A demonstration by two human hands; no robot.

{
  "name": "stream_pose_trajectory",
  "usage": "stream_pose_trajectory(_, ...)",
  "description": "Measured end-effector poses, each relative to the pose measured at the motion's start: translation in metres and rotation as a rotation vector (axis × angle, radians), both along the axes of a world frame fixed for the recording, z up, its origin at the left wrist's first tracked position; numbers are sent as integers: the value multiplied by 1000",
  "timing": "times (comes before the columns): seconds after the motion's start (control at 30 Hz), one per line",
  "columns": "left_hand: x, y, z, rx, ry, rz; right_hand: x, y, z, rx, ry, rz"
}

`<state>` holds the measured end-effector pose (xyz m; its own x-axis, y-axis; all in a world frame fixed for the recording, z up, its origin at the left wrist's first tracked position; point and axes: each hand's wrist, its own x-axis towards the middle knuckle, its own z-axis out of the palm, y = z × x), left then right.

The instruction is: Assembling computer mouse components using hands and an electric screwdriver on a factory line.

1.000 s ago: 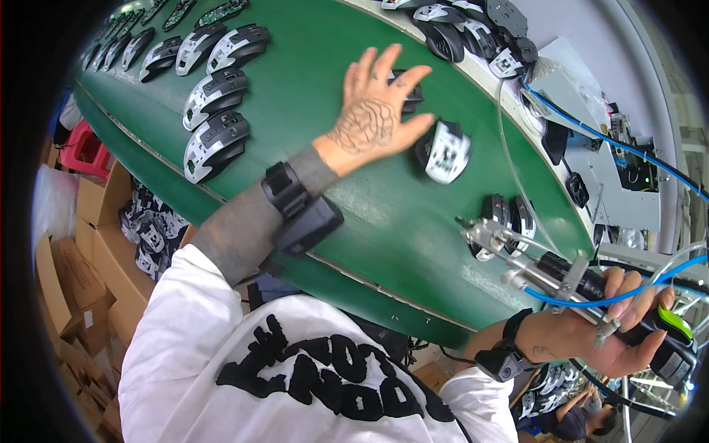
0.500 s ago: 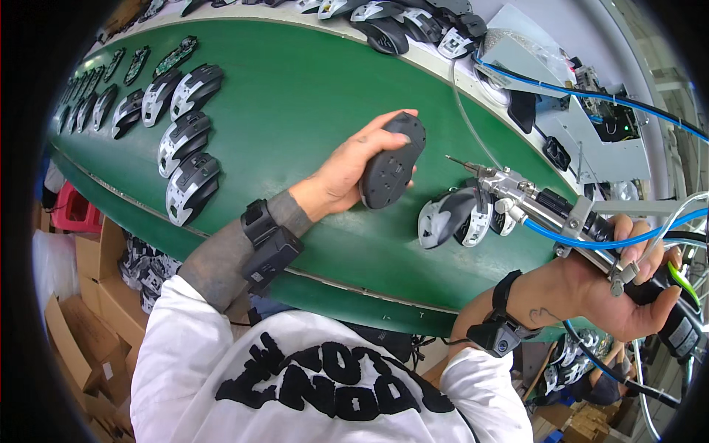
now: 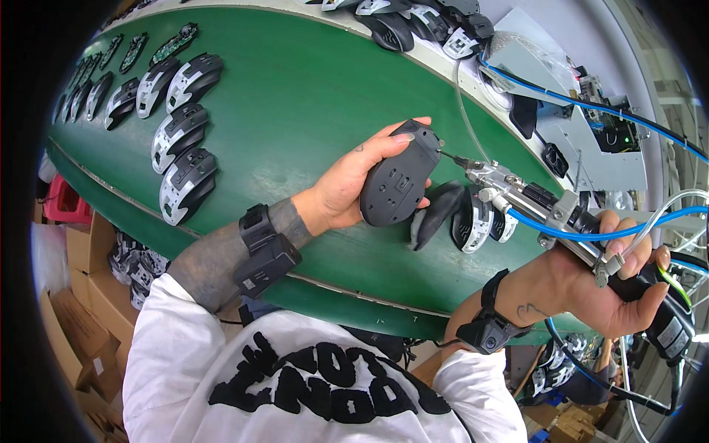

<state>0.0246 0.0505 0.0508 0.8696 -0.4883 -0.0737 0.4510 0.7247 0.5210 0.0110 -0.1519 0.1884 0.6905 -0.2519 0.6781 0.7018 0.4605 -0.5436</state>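
My left hand (image 3: 343, 181) is closed around a dark grey computer mouse (image 3: 397, 186), its underside turned up and the thumb on its upper edge. My right hand (image 3: 602, 284) grips an electric screwdriver (image 3: 528, 198) with a metal nose, an air hose and a blue tube. The thin bit points left, and its tip is at the mouse's right edge, near a corner hole; whether it touches cannot be made out. Just below the bit, several mouse shells (image 3: 473, 220) stand on the green work surface (image 3: 295, 96). The nearest of them is dark.
Rows of grey and white mouse shells (image 3: 188, 184) stand at the left, with green circuit boards (image 3: 175, 44) behind them. More shells (image 3: 388, 31) line the far ledge. A white machine (image 3: 609, 140) sits at the right. Cardboard boxes (image 3: 88, 295) lie below the left edge.
The mouse has turned, showing more of its underside to me. The screwdriver has moved slightly left, and its bit tip now meets the mouse's edge in view. Both hands keep their grip.
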Motion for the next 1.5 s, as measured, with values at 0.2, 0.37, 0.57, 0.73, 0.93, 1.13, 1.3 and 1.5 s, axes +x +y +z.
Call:
stream_pose_trajectory(0.2, -3, 1, 5, 5, -19, -2, -3, 7, 2, 15, 0, -22)
stream_pose_trajectory(0.37, 2, 3, -3, 156, 147, 95, -9, -6, 9, 62, -20, -188)
stream_pose_trajectory(0.57, 2, 2, -3, 59, 149, 30, -13, -4, 12, 49, -73, -161)
stream_pose_trajectory(0.73, -4, 0, 3, 1, 75, -43, -9, 11, 7, 67, -42, -73)
stream_pose_trajectory(0.93, -7, 3, 8, 37, 66, -60, -8, 11, 8, 44, -40, -52)
stream_pose_trajectory(1.13, -8, 8, 14, 158, -7, -41, -13, 21, 10, 48, -32, -32)
stream_pose_trajectory(1.3, 8, 18, 0, 245, 145, 220, -19, 12, 16, 17, -18, 6)
stream_pose_trajectory(1.5, 17, 26, 5, 38, 109, 352, -28, 13, 16, -76, -15, 287)
